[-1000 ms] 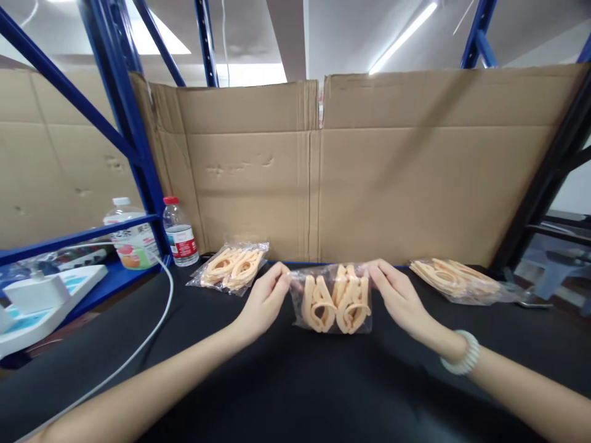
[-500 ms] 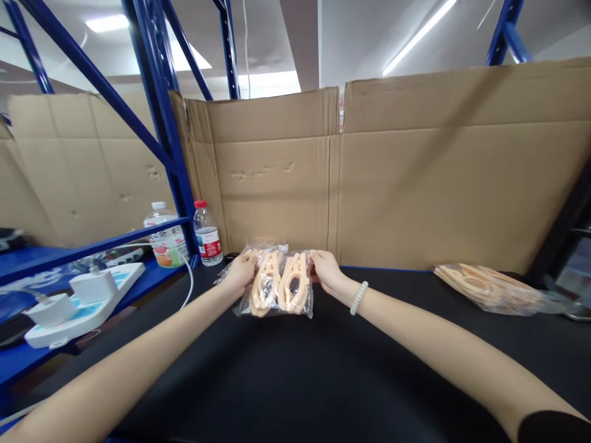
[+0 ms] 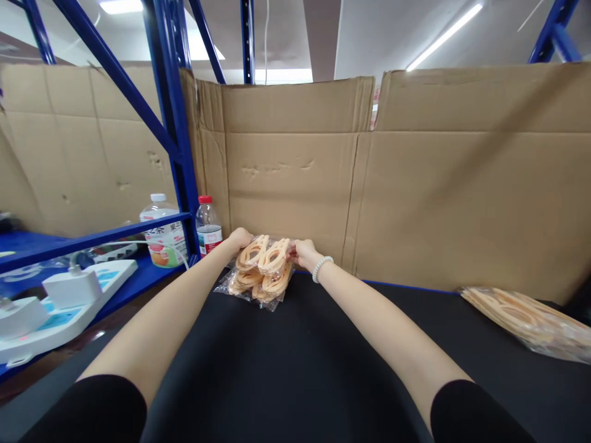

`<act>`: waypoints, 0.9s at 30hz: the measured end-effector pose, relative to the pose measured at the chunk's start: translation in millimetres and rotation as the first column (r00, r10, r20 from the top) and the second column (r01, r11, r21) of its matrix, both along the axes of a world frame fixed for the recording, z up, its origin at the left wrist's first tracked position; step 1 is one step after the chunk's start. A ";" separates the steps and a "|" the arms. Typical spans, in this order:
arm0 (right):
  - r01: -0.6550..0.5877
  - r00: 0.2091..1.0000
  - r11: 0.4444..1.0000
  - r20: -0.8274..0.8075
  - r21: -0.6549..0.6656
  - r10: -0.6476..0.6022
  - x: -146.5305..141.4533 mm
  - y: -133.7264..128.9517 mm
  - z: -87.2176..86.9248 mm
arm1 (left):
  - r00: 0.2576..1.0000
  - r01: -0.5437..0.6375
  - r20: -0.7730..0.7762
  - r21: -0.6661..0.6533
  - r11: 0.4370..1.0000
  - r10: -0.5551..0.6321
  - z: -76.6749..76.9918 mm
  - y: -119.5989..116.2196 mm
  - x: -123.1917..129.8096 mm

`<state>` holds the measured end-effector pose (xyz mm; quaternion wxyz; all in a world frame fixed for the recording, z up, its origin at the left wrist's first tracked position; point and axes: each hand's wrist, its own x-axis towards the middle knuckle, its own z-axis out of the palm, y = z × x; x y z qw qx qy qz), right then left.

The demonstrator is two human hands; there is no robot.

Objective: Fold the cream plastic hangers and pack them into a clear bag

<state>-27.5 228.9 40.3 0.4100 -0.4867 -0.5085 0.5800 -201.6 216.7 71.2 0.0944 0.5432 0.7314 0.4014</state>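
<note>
Near the cardboard wall, a clear plastic bag of peach-coloured clips [image 3: 273, 257] is held between my two hands. My left hand [image 3: 241, 238] grips its far left corner, with the fingers partly hidden behind the plastic. On the right edge, my right hand [image 3: 305, 252] pinches the bag between thumb and fingers; a pale beaded bracelet circles that wrist. Directly below lies a second clear bag of similar peach clips [image 3: 244, 282], on the black tabletop [image 3: 305, 369]. The upper bag overlaps it, and I cannot tell whether it rests fully on it.
Another clear bag with flat peach-coloured pieces [image 3: 530, 317] lies at the right. A red-capped bottle [image 3: 209, 227] and a larger white-capped bottle [image 3: 164, 237] stand by the blue rack post [image 3: 182, 141]. A white power strip [image 3: 101, 289] is at left; a cardboard wall [image 3: 290, 184] rises behind.
Both hands have carried the bag farther from me, toward the cardboard wall. It is now over the second bag, which shows more plainly beneath. The camera view has moved forward.
</note>
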 end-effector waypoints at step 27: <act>-0.390 0.674 0.798 0.733 0.459 -0.092 212.7 -137.9 -46.0 | 0.486 0.649 -0.694 -0.120 0.751 -0.531 -29.9 -164.6 190.6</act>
